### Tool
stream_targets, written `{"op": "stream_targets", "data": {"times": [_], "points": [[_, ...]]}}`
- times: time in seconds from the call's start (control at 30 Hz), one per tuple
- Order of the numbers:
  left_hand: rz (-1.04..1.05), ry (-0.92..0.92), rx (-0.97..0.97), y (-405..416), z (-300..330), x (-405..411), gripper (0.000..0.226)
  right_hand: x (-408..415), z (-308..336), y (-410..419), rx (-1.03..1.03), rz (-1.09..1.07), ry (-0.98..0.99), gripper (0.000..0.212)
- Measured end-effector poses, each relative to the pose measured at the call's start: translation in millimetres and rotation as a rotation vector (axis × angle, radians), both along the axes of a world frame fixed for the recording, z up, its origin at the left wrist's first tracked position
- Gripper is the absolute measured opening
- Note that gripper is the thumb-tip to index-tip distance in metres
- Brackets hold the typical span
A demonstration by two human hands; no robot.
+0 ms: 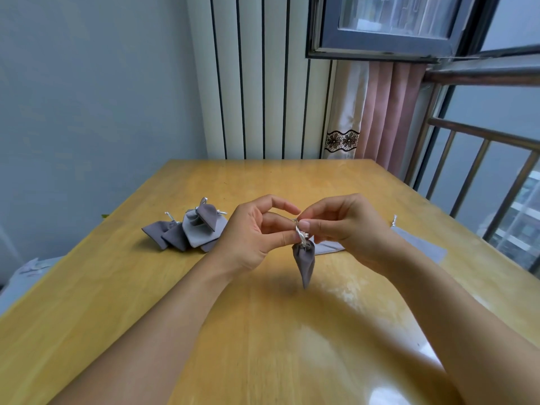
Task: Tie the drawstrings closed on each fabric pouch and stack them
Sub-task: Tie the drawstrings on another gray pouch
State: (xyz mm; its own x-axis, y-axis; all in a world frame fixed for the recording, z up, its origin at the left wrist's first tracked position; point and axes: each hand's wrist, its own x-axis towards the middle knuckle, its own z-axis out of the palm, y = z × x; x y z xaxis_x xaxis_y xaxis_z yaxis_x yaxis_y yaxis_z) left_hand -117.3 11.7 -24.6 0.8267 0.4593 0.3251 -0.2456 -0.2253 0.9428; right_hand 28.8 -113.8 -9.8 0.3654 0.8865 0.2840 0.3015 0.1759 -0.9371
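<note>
left hand [251, 238] + right hand [344, 226]: raised mid-surface, fingers curled | grip: both pinch silver drawstring [298, 232] | small grey fabric pouch [304, 263] hangs below

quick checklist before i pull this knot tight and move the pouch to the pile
1. Silver drawstring pinched by both the left hand and the right hand: ok.
2. Small dark grey fabric pouch hanging free above the yellow wooden table: ok.
3. Pouch mouth gathered shut: ok.
4. Knot fully formed: cannot tell, fingers hide it.
5. Heap of tied grey pouches neatly stacked: not ok, they lie loosely overlapped.
6. Flat light grey pouches waiting behind the right hand: ok.
</note>
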Motion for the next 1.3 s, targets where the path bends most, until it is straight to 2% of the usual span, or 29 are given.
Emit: {"op": "stream_targets", "data": {"times": [0.1,0.17,0.4,0.6,0.87,1.13,1.3], "points": [[-0.013,-0.043,-0.026,-2,3,-1,0.032,1,0,-1,-0.023,0.058,0.208,0.019],[-0.023,-0.059,-0.028,-3,4,-1,0.032,1,0,0,-0.025,0.046,0.254,0.023],[0.021,-0.088,-0.038,-1,1,2,0.032,-2,-6,5,0.021,-0.052,0.211,0.031],[0.124,-0.117,0.067,2,-5,7,0.016,2,-5,4,-0.048,-0.092,0.113,0.027],[0.186,-0.106,0.131,5,-9,11,0.014,1,-3,1,-0.083,0.051,0.226,0.027],[0.154,-0.109,0.100,5,-11,13,0.012,-7,-8,7,-0.013,-0.087,0.203,0.028],[0.167,-0.130,0.088,6,-11,13,0.013,-12,-11,9,-0.070,-0.094,0.377,0.017]]}}
